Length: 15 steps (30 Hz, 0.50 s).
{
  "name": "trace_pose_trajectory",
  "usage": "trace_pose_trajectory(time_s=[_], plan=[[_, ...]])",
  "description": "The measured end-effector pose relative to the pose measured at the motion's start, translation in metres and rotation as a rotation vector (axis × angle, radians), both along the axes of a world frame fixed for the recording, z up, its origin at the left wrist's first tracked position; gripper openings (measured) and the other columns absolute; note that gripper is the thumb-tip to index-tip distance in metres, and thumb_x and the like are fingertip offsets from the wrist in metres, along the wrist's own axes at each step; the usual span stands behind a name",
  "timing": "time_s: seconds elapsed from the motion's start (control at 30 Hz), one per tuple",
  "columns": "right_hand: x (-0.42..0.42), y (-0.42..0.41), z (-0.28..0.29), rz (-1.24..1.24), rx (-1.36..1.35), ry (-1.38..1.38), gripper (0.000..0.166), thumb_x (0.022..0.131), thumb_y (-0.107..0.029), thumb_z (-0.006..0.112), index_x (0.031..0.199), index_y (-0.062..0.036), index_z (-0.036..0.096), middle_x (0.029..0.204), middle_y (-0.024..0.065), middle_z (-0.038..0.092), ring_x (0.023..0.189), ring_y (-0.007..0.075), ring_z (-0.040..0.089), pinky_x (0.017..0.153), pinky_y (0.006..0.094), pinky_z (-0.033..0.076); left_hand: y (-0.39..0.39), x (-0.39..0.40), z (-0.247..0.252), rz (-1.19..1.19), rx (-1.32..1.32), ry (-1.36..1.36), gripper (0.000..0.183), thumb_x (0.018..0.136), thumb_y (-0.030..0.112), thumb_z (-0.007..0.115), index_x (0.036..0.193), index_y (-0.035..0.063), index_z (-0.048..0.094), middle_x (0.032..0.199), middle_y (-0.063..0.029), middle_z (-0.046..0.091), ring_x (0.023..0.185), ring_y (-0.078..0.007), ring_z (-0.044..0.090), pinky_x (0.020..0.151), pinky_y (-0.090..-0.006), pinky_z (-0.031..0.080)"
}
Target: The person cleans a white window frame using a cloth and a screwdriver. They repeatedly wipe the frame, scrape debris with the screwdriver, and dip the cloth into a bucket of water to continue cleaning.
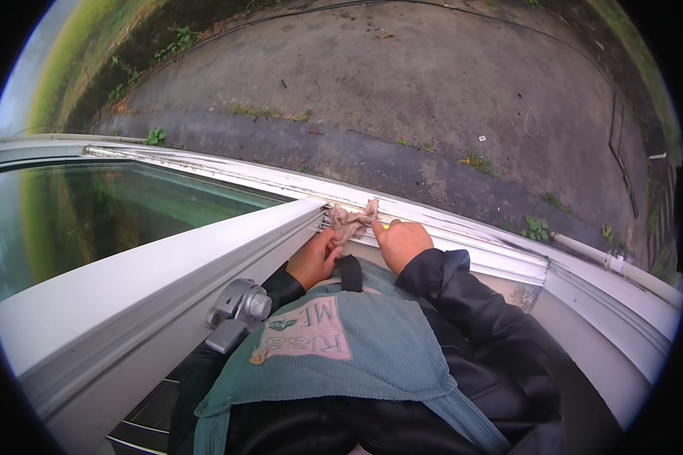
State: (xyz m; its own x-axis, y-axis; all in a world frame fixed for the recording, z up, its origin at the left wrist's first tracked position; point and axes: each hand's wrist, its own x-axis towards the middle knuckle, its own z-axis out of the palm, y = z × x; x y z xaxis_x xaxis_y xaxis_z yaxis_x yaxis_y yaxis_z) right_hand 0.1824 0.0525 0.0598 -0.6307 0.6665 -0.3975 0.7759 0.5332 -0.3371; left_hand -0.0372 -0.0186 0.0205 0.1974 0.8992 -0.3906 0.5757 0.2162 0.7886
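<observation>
A crumpled, pinkish-brown rag [353, 220] lies in the track of a white sliding-window sill [455, 242], against the lower end of the sash frame [165, 250]. My left hand [314, 259] has its fingers curled at the rag's near left edge and seems to pinch it. Just right of the rag, my right hand [405, 243] is closed in a fist over the track. A small yellow piece [385, 226] shows by its thumb; the rest of that object is hidden in the fist.
A grey metal window latch [239, 310] juts from the sash near my left forearm. Green-tinted glass [119, 210] fills the sash at left. The right window jamb [609, 318] rises beside my right arm. Beyond the sill lies concrete ground [410, 85], with a white pipe [614, 261].
</observation>
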Motion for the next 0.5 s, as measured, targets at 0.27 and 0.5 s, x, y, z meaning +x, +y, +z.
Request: trace_pose_trajectory(time_s=[0.27, 0.5], plan=[[-0.029, -0.002, -0.017, 0.010, 0.012, 0.149, 0.031, 0.084, -0.011, 0.054, 0.111, 0.0024, 0.059, 0.073, 0.0183, 0.065, 0.068, 0.0346, 0.066, 0.061, 0.0438, 0.051, 0.001, 0.004, -0.011, -0.022, 0.040, 0.078, 0.077, 0.083, 0.009, 0.069, 0.146, 0.0017, 0.026, 0.084, -0.0121, 0.064, 0.077, -0.0279, 0.065, 0.069, -0.0381, 0.051], [-0.007, 0.000, -0.004, -0.006, -0.013, 0.075, 0.026, 0.092, -0.011, 0.048, 0.108, 0.0032, 0.062, 0.068, 0.0148, 0.066, 0.066, 0.0328, 0.067, 0.058, 0.0436, 0.051, 0.001, 0.005, -0.003, -0.008, 0.012, 0.135, 0.077, 0.084, 0.011, 0.068, 0.146, -0.0039, 0.024, 0.084, -0.0141, 0.065, 0.079, -0.0325, 0.066, 0.072, -0.0406, 0.051]])
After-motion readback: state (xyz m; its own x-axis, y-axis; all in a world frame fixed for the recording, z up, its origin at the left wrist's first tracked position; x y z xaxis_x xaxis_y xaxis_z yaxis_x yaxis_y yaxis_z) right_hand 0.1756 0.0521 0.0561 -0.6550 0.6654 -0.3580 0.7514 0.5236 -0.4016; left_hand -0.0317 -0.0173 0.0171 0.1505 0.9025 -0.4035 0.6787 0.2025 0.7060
